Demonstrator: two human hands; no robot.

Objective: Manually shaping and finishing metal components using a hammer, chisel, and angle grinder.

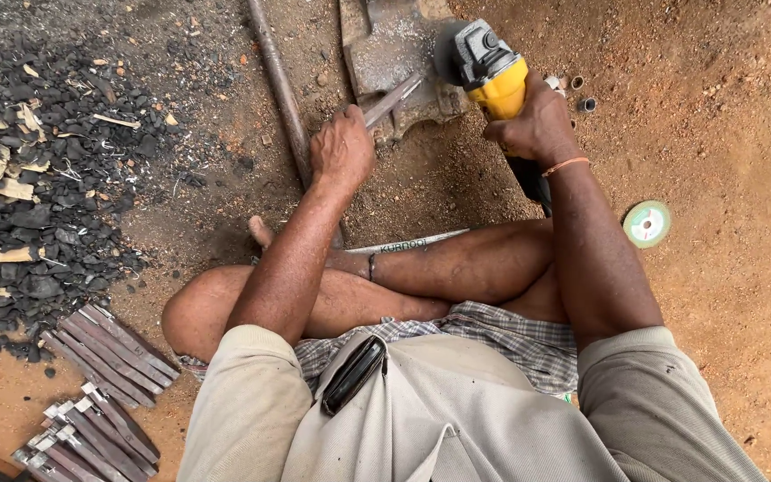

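Right hand (537, 125) clenched round the yellow angle grinder (491, 71), disc at the tip of a flat metal strip (394, 96). Left hand (343, 147) grips the strip's near end, pinning it on a worn grey metal block (385, 49) set in the dirt.

Risks, as judged: bare fingers close to the disc; a snag could kick the strip loose; sparks could reach the bare legs.

Strip thin, dull steel. Long rusty rod (280, 89) beside. Charcoal pile (37, 178) left, stacked strips (104, 344) below it, green spare disc (646, 223) right.
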